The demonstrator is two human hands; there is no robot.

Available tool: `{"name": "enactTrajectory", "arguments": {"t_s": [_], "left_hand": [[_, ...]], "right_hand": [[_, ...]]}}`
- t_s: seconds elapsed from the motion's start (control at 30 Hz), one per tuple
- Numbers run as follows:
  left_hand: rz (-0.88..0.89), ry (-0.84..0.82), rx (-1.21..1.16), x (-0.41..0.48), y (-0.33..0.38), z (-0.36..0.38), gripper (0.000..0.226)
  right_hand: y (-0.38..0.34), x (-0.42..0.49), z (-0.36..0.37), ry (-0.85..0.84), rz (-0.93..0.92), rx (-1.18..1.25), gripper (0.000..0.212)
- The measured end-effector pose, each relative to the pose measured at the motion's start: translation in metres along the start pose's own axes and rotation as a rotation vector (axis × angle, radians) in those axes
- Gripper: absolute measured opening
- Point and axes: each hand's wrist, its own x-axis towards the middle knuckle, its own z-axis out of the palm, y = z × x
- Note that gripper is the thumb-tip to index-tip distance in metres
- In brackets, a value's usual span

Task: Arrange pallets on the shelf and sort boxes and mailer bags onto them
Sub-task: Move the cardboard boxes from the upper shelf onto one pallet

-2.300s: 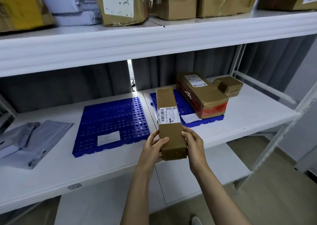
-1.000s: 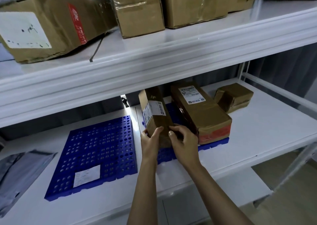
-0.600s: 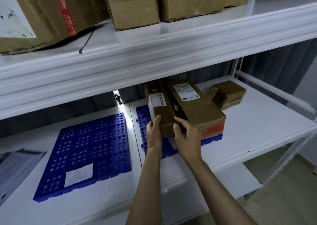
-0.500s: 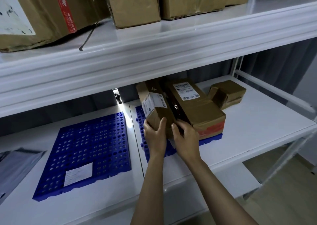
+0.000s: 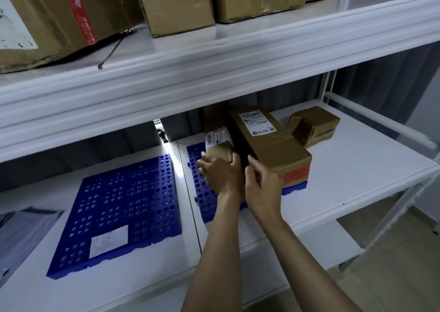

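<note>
A narrow brown box [image 5: 216, 137] with a white label lies lengthwise on the right blue pallet [image 5: 199, 183], pressed against the left side of a larger brown box [image 5: 273, 145] with red tape. My left hand [image 5: 220, 172] wraps the narrow box's near end. My right hand [image 5: 262, 184] hovers just right of it with fingers apart, its fingertips at the dark gap between the two boxes. The left blue pallet [image 5: 123, 202] carries only a loose white label [image 5: 108, 240]. Grey mailer bags [image 5: 21, 235] lie on the shelf at far left.
A small taped brown box [image 5: 313, 126] sits on the bare white shelf [image 5: 357, 168] right of the pallets. The upper shelf [image 5: 214, 56] overhangs closely and holds several cardboard boxes [image 5: 176, 4]. A white upright [image 5: 328, 85] stands at the back right.
The narrow box went from held in front of the shelf to lying flat on the right pallet beside the larger box. My right hand has come off it.
</note>
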Motion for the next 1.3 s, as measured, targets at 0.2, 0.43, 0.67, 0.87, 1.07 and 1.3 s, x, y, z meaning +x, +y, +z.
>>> {"name": "enactTrajectory", "arguments": {"t_s": [0.2, 0.43, 0.67, 0.87, 1.07, 1.3], "left_hand": [[0.060, -0.064, 0.011, -0.019, -0.007, 0.009, 0.079], [0.160, -0.131, -0.143, -0.020, -0.018, 0.008, 0.044], [0.150, -0.206, -0.374, -0.012, -0.031, -0.011, 0.026], [0.231, -0.240, -0.306, -0.029, -0.043, -0.025, 0.025], [0.385, -0.359, -0.142, -0.054, -0.046, -0.031, 0.036], [0.506, -0.411, -0.044, -0.068, -0.044, -0.047, 0.045]], "right_hand": [[0.001, 0.020, -0.022, 0.202, -0.107, -0.143, 0.032], [0.041, 0.033, -0.025, 0.078, 0.039, -0.394, 0.036], [0.044, 0.032, -0.033, 0.068, 0.009, -0.305, 0.032], [0.037, 0.017, -0.039, 0.110, 0.005, -0.265, 0.032], [0.030, -0.007, -0.041, 0.076, -0.003, -0.297, 0.032], [0.017, -0.032, -0.057, 0.030, -0.039, -0.281, 0.035]]}}
